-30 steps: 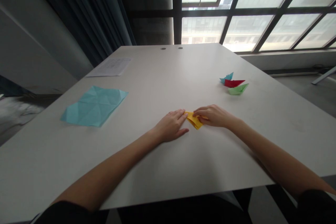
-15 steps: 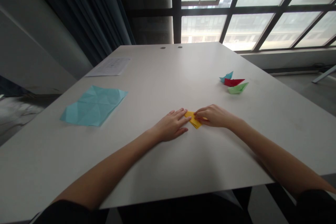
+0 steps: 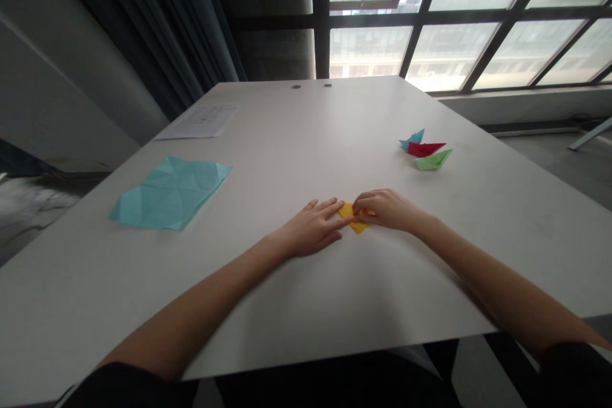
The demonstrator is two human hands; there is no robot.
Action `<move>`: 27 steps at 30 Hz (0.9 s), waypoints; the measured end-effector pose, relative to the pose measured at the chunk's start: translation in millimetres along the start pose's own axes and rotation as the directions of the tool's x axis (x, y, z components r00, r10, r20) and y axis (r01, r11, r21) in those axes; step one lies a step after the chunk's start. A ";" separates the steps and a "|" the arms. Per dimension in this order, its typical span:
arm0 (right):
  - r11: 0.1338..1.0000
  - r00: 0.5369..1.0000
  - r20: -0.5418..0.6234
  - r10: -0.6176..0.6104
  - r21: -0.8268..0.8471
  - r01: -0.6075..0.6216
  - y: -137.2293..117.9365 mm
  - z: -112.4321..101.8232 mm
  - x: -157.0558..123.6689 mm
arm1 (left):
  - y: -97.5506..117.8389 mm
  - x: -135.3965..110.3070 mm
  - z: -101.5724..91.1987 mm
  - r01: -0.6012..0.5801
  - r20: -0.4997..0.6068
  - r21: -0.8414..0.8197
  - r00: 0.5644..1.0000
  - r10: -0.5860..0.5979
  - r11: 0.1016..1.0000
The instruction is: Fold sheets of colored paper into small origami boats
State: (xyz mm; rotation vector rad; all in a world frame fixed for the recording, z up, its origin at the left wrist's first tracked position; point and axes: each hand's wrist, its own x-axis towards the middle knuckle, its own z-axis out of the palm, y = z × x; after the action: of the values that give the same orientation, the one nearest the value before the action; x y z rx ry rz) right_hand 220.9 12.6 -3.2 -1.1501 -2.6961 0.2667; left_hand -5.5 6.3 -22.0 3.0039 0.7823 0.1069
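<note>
A small folded piece of yellow paper [image 3: 359, 227] lies on the white table in front of me, one corner pointing toward me. My left hand [image 3: 315, 227] rests flat beside it, fingers spread, with fingertips touching its left edge. From the other side my right hand [image 3: 386, 209] bends over the paper, thumb and fingers pinched together on it. The fingers of my right hand cover the paper's right part, so its full shape is hidden.
Three folded paper boats stand at the right: a blue boat [image 3: 413, 139], a red boat [image 3: 425, 150] and a green boat [image 3: 433, 160]. A creased light-blue sheet [image 3: 174, 191] lies at the left on the table [image 3: 306, 306]. Behind it is a printed sheet [image 3: 201, 122].
My right hand's fingers have shifted slightly on the yellow paper, and the paper's near layers look flatter. My left hand has barely moved, its index finger reaching slightly farther right.
</note>
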 end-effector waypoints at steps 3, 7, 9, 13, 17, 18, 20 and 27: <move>0.994 0.999 -0.017 0.040 0.102 -0.039 3.8 3.5 1.4 | -0.8 -0.3 1.2 0.004 0.012 -0.015 1.000 -0.004 1.000; 0.964 0.974 -0.133 0.184 0.220 -0.152 6.8 18.0 5.4 | -1.6 -0.1 2.4 0.002 0.012 -0.026 1.000 -0.002 1.000; 0.955 0.956 -0.188 0.227 0.237 -0.180 6.9 25.1 7.4 | -1.3 0.4 2.3 -0.001 0.011 -0.029 1.000 0.002 1.000; 0.951 0.945 -0.192 0.264 0.214 -0.223 7.7 28.7 8.7 | -0.1 1.1 2.6 0.003 0.016 -0.032 1.000 -0.002 0.999; 0.957 0.947 -0.175 0.268 0.157 -0.242 10.7 23.3 7.5 | 0.1 1.4 3.7 0.014 0.030 -0.035 0.999 -0.013 0.999; 0.959 0.949 -0.168 0.267 0.147 -0.244 11.3 22.0 7.1 | -0.2 1.4 3.9 0.018 0.033 -0.038 0.999 -0.016 0.999; 0.961 0.953 -0.150 0.263 0.133 -0.244 11.9 20.1 6.4 | -1.0 1.7 4.2 0.031 0.039 -0.049 0.999 -0.029 0.998; 0.967 0.970 -0.087 0.228 0.133 -0.215 6.2 13.5 2.9 | -3.6 1.2 6.3 0.052 0.045 -0.065 0.998 -0.049 0.997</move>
State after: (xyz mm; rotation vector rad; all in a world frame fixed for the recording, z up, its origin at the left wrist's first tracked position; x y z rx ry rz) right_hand 219.8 17.7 -17.4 -1.3887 -2.4271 0.3910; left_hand -5.7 9.9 -28.4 2.9116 0.8330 0.0649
